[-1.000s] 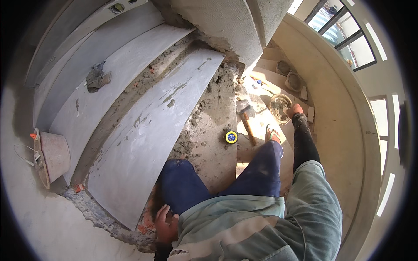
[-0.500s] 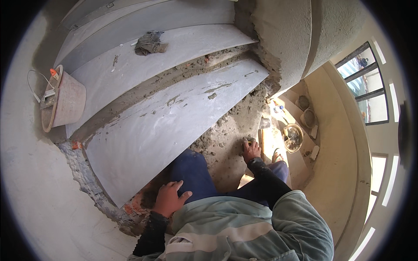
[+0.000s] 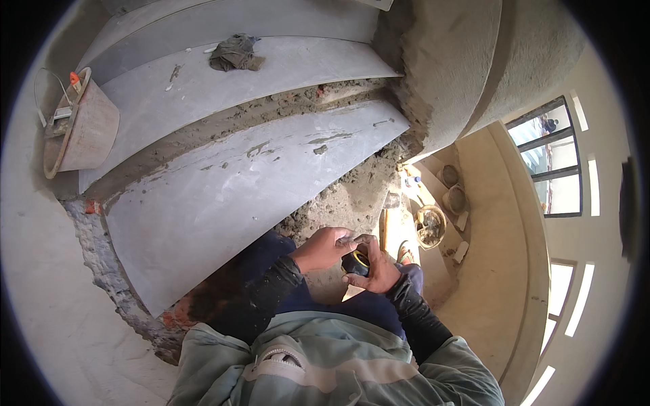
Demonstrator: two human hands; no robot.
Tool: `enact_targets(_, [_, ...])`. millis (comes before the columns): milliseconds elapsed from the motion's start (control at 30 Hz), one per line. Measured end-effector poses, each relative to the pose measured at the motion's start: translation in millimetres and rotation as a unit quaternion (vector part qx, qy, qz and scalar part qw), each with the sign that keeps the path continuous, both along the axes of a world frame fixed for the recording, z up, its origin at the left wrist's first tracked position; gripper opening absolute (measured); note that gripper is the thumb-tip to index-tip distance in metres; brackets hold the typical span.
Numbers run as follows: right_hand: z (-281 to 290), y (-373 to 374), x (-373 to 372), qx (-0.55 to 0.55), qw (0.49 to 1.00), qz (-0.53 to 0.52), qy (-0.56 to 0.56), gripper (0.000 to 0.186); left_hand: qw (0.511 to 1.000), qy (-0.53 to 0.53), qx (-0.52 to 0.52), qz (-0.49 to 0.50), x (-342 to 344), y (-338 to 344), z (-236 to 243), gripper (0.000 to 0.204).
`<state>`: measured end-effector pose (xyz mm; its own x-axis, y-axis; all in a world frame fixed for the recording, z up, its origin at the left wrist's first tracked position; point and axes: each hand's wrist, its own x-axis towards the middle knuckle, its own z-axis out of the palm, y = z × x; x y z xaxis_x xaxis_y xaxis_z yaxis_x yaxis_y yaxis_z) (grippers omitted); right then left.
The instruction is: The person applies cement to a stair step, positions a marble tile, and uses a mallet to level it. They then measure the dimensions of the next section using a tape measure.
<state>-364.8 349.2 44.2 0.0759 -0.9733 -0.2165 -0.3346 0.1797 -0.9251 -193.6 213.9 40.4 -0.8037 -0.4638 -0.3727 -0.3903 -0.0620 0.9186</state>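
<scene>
A round tape measure (image 3: 354, 264), black with yellow, is held in my right hand (image 3: 377, 272) over my lap, its fingers wrapped round the case. My left hand (image 3: 323, 249) is beside it, thumb and fingers pinched at the top of the measure, apparently on the tape's end; the fine detail is small. Just beyond my hands lies a rough bed of grey mortar (image 3: 362, 186), and to its left a pale grey stair tread slab (image 3: 237, 189) smeared with mortar.
A bucket with tools (image 3: 88, 128) stands at the left on the stairs. A crumpled dark cloth (image 3: 231, 54) lies on an upper step. A plastered column (image 3: 460, 61) rises at upper right. Buckets (image 3: 430, 227) sit on lower steps beside a curved wall (image 3: 508, 257).
My right hand has gone from the bucket to the tape measure on the step and brought it to my lap. My left hand has risen from my thigh to meet it.
</scene>
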Motion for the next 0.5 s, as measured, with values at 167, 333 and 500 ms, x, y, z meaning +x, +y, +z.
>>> enact_targets(167, [46,-1,-28,-0.048,0.986,0.031,0.156,0.091,0.995,0.040,-0.001,-0.087,-29,-20,19,0.042])
enact_targets(333, [55,8,-88,-0.051,0.967,0.043,0.248,0.100,0.982,0.054,-0.114,-0.141,-49,-50,34,0.044])
enact_targets(500, [63,27,-194,-0.086,0.905,-0.021,0.415,0.097,0.963,0.117,-0.232,-0.074,-61,-118,34,0.038])
